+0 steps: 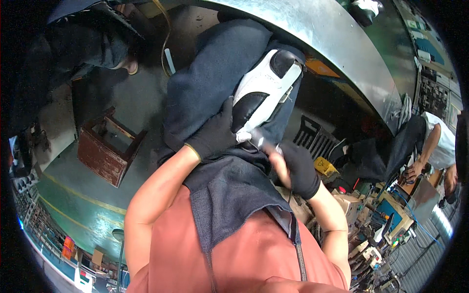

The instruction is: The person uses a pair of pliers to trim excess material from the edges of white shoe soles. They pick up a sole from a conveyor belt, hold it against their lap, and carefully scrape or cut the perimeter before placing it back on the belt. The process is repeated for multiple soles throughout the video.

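A black and white shoe [266,95] lies across my lap, over dark trousers and a dark denim apron [224,195]. My left hand [217,131], in a black glove, grips the shoe at its near end, its fingers partly hidden against the shoe's side. In my right hand [299,168], gloved in black with some fingertips bare, is a short hand tool with a shiny metal end [257,139]. Motion smears the tool, so its exact kind does not show. Its metal end is close to the shoe's near white edge; I cannot tell whether they touch.
A metal-topped bench [337,36] curves past the far side of my knees. To the left, a worn brown wooden stool [105,151] stands on the floor. Tools and a yellow box [325,166] crowd the right, where another person [435,146] works. Someone's foot [129,66] shows far left.
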`<state>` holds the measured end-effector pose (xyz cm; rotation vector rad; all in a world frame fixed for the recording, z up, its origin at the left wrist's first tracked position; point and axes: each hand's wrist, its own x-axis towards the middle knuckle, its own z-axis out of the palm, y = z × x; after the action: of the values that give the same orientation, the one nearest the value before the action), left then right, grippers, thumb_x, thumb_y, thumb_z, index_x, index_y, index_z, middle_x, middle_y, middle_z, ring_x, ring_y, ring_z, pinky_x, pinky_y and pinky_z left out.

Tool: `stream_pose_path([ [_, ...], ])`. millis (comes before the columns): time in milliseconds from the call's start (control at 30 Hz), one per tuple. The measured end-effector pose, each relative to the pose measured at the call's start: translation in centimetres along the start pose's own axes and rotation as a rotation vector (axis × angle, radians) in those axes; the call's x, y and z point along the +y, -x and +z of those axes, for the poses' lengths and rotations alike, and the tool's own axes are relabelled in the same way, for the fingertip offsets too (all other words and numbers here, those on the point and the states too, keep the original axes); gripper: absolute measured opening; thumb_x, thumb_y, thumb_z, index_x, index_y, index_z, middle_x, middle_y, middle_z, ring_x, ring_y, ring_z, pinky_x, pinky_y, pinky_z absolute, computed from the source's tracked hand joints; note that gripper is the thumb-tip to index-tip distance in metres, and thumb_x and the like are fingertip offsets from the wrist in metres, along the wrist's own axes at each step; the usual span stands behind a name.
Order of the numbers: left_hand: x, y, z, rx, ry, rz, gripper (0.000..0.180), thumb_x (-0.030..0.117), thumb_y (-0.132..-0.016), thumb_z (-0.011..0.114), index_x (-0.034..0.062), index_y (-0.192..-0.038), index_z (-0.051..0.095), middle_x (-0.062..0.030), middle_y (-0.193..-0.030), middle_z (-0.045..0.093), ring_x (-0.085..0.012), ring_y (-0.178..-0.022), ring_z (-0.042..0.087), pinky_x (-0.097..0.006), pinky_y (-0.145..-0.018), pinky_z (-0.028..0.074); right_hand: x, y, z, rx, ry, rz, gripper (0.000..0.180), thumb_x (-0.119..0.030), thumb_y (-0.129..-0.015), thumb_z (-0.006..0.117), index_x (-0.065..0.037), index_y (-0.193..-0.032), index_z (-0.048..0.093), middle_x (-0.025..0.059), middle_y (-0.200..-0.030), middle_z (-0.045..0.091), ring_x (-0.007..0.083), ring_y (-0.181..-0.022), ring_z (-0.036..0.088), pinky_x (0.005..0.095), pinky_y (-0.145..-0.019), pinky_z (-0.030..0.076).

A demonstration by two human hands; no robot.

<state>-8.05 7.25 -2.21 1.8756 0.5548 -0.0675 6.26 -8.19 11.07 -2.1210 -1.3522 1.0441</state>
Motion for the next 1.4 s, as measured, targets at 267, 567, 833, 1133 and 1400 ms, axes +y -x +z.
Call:
stream_pose_path([
  [267, 1.5, 0.3, -0.3, 0.018, -0.086, -0.142, 0.091, 0.034, -0.077, 0.067, -0.0069, -0.139, 0.014, -0.0353, -0.091, 0.058, -0.0467, -0.078, 0.061, -0.049, -0.068, 0.048, 0.7, 1.6, 4.4, 0.246, -0.266, 0.246, 0.023, -0.019, -0.091, 0.049, 0.002, -0.087, 0.059, 0.0223, -0.072, 0.056, 0.0367, -0.063, 0.057, 0.0408, -0.058, 0.043],
  [567, 4.6, 0.0, -2.3, -0.022, -0.088, -0.258, 0.090, 0.028, -0.075, 0.069, -0.0057, -0.140, 0.017, -0.0352, -0.109, 0.051, -0.0470, -0.095, 0.056, -0.048, -0.080, 0.046, 1.0, 0.9, 8.2, 0.487, -0.364, 0.089, 0.032, -0.024, -0.097, 0.036, 0.000, -0.090, 0.056, 0.0121, -0.078, 0.058, 0.0243, -0.071, 0.056, 0.0357, -0.065, 0.044],
  [833, 7.6, 2.1, -11.5, 0.106, 0.009, 0.158, 0.064, 0.023, -0.069, 0.075, 0.0009, -0.122, 0.048, -0.0194, -0.102, 0.061, -0.0302, -0.094, 0.062, -0.035, -0.084, 0.048, 6.2, 6.1, 7.3, 0.481, -0.524, 0.554, 0.043, -0.039, -0.098, 0.040, -0.005, -0.074, 0.051, -0.0014, -0.067, 0.044, 0.0118, -0.066, 0.051, 0.0290, -0.059, 0.042],
  [1133, 5.2, -4.7, -1.0, 0.326, -0.063, 0.317, 0.065, 0.029, -0.081, 0.069, -0.0009, -0.132, 0.043, -0.0202, -0.134, 0.046, -0.0284, -0.123, 0.045, -0.037, -0.103, 0.035, 6.3, 4.4, -0.1, 0.133, -0.660, 0.425, 0.040, -0.036, -0.098, 0.042, 0.001, -0.093, 0.058, 0.0047, -0.084, 0.060, 0.0182, -0.065, 0.059, 0.0326, -0.064, 0.049],
  [1400, 3.7, -1.5, -2.0, 0.004, -0.023, 0.215, 0.067, 0.012, -0.082, 0.063, -0.0067, -0.137, 0.030, -0.0250, -0.129, 0.049, -0.0319, -0.121, 0.049, -0.037, -0.099, 0.039, -0.8, -5.4, -4.0, -0.304, 0.402, 0.030, 0.037, -0.032, -0.090, 0.049, -0.002, -0.078, 0.068, 0.0186, -0.075, 0.065, 0.0299, -0.067, 0.066, 0.0419, -0.058, 0.049],
])
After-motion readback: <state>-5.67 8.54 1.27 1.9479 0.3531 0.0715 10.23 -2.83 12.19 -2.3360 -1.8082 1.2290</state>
